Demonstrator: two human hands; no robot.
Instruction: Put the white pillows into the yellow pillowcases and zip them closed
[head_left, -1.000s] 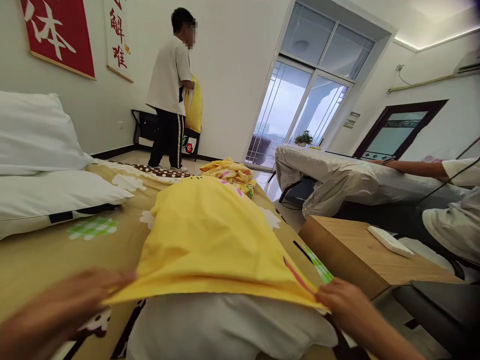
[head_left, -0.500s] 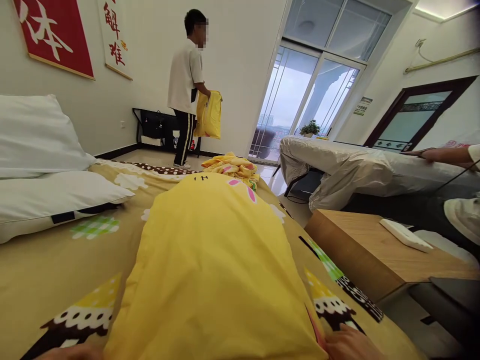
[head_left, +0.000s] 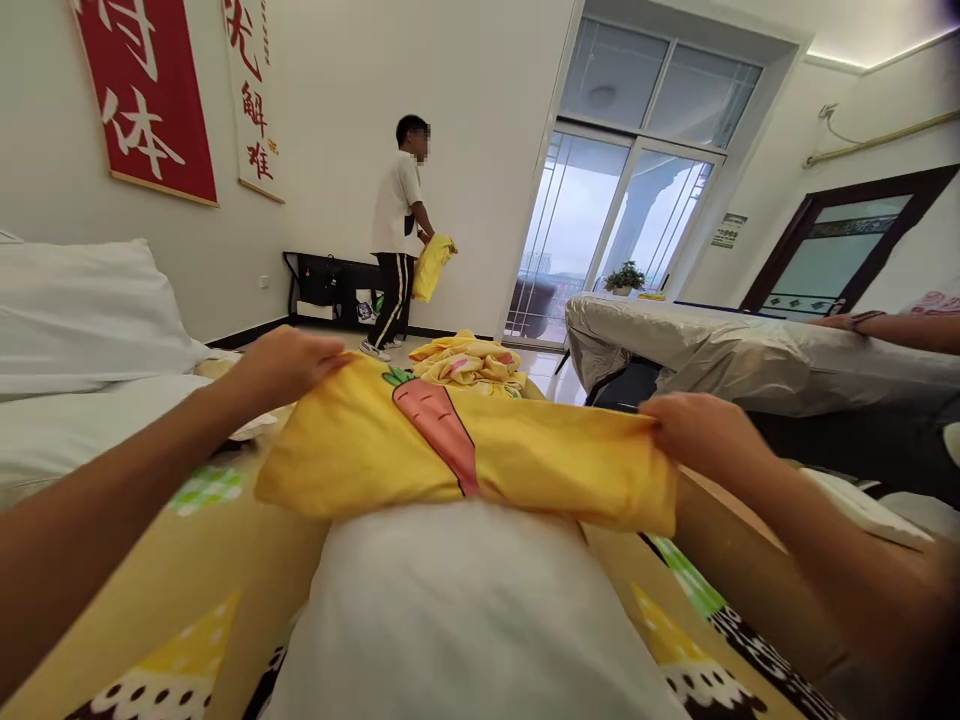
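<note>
A yellow pillowcase [head_left: 540,460] with a printed carrot is stretched between my hands above the bed. My left hand [head_left: 300,362] is closed on its far left corner, and my right hand [head_left: 694,430] grips its right end. Below the cloth lies a white pillow [head_left: 480,620], its near part bare and its far part hidden by the pillowcase. The patterned bed sheet [head_left: 247,560] shows on both sides of the pillow.
White pillows [head_left: 82,320] are stacked at the left. Crumpled yellow bedding [head_left: 469,360] lies at the bed's far end. Beyond it a person [head_left: 394,220] holds a yellow cloth item [head_left: 433,268]. At right stands a plastic-covered bed [head_left: 720,345], with another person's arm [head_left: 907,330] over it.
Both hands have gone up and away from me, carrying the pillowcase's near end forward. The white pillow now shows beneath. The other person's yellow item is lower.
</note>
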